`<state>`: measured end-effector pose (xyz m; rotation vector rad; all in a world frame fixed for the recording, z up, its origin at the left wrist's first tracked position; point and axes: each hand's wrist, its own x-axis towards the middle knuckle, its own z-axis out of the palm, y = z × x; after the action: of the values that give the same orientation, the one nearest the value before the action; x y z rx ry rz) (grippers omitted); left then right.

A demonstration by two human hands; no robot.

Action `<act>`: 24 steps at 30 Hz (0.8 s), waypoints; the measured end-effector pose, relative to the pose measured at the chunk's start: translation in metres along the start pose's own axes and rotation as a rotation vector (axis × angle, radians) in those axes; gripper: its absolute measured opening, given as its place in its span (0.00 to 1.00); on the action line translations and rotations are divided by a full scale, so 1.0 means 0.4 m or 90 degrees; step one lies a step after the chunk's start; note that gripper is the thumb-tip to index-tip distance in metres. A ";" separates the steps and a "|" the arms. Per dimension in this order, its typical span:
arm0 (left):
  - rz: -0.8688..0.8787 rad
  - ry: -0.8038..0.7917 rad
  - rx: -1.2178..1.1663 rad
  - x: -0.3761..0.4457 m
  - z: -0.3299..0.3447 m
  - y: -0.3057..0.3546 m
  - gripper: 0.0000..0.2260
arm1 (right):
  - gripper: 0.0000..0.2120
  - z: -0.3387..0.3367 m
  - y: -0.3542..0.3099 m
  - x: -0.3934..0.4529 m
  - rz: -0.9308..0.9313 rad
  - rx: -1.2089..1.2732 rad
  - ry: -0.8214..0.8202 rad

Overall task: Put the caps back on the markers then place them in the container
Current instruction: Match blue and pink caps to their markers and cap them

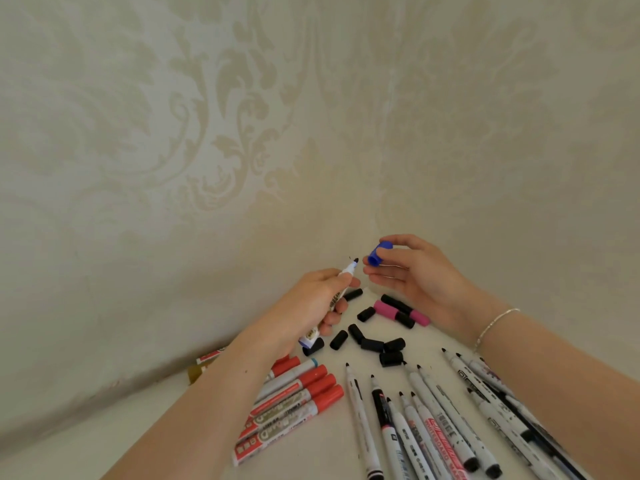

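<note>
Head view: left hand [313,303] grips uncapped marker [337,294] (tip up); right hand [412,271] pinches blue cap [378,252] just beside marker tip.

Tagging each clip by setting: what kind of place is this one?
Probably a room in a home: cream damask-patterned wallpaper meets in a corner behind a plain off-white tabletop, where loose uncapped whiteboard markers lie scattered. No office or workshop fittings show.

"WHITEBOARD MARKER" on a red-lettered marker [441,441], other marker print unreadable
</note>
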<state>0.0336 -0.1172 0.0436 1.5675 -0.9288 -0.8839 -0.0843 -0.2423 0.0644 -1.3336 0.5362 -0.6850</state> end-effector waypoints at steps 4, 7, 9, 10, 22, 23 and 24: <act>0.005 -0.021 0.007 -0.001 0.002 -0.003 0.11 | 0.13 0.009 0.009 -0.002 0.003 0.028 -0.010; 0.017 -0.025 0.008 -0.005 0.001 -0.001 0.10 | 0.12 0.020 0.013 -0.004 0.006 0.021 -0.035; 0.019 -0.026 0.005 -0.005 0.000 -0.001 0.10 | 0.12 0.026 0.017 -0.006 0.005 0.016 -0.046; 0.018 -0.025 0.005 -0.005 -0.001 -0.002 0.10 | 0.12 0.030 0.018 -0.007 0.003 0.005 -0.051; 0.094 0.053 0.092 0.006 0.020 -0.017 0.11 | 0.07 0.074 0.010 -0.010 -0.104 -0.130 0.044; 0.099 0.061 0.086 0.007 0.020 -0.017 0.11 | 0.07 0.079 0.008 -0.008 -0.109 -0.140 0.054; 0.102 0.069 0.080 0.007 0.020 -0.015 0.10 | 0.06 0.086 0.007 -0.006 -0.114 -0.144 0.061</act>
<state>0.0282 -0.1223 0.0361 1.6061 -1.0327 -0.6309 -0.0616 -0.2166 0.0674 -1.5790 0.5897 -0.8577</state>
